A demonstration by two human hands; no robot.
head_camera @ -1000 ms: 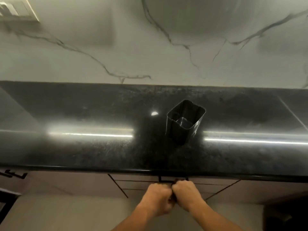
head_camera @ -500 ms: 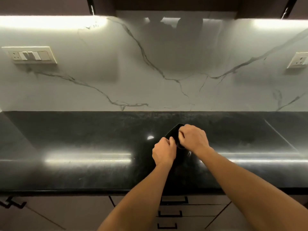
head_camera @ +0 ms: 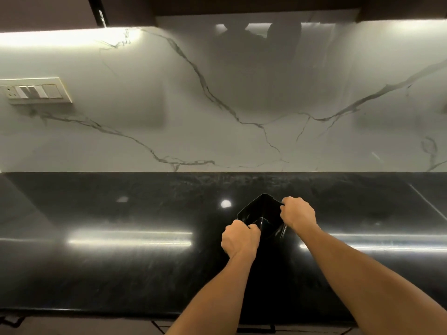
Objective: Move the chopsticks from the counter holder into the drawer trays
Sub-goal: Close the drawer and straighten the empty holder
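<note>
Both bare forearms (head_camera: 350,269) reach forward from the lower frame. The left grip (head_camera: 239,239) curls its fingers over the holder (head_camera: 261,209) at the near-left rim. The right grip (head_camera: 298,212) clasps its far-right edge, knuckles up.

From where I stand, nothing in view can be read. The black holder (head_camera: 262,209) carries no legible lettering, label or brand, and neither does the switch plate (head_camera: 36,91) on the wall or the dark table (head_camera: 121,274).
</note>
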